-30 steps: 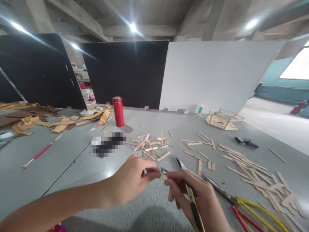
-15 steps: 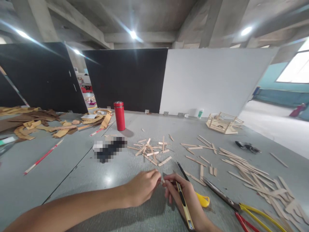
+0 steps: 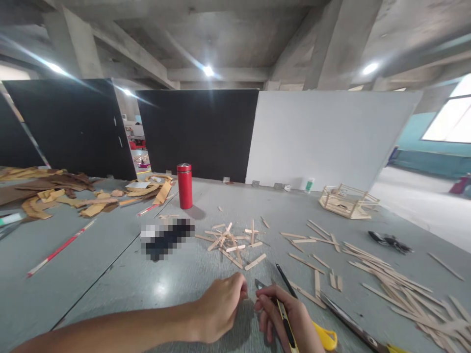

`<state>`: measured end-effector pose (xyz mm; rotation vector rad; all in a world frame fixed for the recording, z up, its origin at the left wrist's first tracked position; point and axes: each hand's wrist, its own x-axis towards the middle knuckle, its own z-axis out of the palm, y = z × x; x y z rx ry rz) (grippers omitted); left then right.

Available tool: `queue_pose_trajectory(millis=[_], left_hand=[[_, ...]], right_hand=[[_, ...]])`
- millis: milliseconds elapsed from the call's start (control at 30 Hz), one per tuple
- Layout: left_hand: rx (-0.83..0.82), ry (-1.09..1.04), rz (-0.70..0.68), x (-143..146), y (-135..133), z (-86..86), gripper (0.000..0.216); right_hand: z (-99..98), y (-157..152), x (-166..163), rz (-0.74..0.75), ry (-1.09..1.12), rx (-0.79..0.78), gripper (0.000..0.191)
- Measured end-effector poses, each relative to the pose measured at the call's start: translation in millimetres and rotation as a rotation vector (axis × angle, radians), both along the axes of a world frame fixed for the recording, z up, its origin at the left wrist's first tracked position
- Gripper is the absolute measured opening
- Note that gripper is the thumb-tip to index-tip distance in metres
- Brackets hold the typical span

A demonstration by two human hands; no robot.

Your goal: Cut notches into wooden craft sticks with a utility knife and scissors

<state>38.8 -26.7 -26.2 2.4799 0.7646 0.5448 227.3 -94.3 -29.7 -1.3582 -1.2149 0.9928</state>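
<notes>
My left hand [image 3: 221,306] is closed just above the grey table [image 3: 121,304], fingers curled under. Whatever its fingertips may pinch is hidden. Close by on the right, my right hand [image 3: 281,314] grips a utility knife [image 3: 286,326] with a yellow and black body, its blade pointing up and left toward the left hand. A small gap separates the two hands. Beyond them lies a loose pile of wooden craft sticks [image 3: 235,248]. Beside the right hand rest a thin black-shafted tool [image 3: 286,279] and a yellow handle [image 3: 326,337], partly covered by the hand.
Shears [image 3: 349,321] lie at the lower right, beside a heap of craft sticks [image 3: 408,289]. A red flask [image 3: 185,189] stands behind. Further off are a stick-built frame [image 3: 348,203], a dark object [image 3: 390,241], brown scraps [image 3: 91,201] and a red-and-white stick [image 3: 61,249].
My hands have drawn slightly apart, and the pale bit seen between their fingertips no longer shows. The camera view has tilted up, so the table sits lower in the picture.
</notes>
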Motion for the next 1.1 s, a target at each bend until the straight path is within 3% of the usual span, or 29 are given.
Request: queue_pose_trajectory(millis=[200,467,933,1100], left_hand=[[-0.098,-0.161,0.022,1,-1,5.6,0.025],[-0.186,-0.192,-0.049,0,-2,9.4,0.034],[-0.445,-0.298,-0.088,0,6,8.5,0.038],[-0.537,-0.386,0.012,-1,8,5.2,0.033]], right_hand=[[3.8,4,0,-0.012,0.024,-0.012,0.059],[21.2,-4,-1,0.003,0.031,-0.009,0.063],[11.9,-3,5,0.058,0.048,-0.005,0.053],[10.9,-5,3,0.020,0.079,0.036,0.045]])
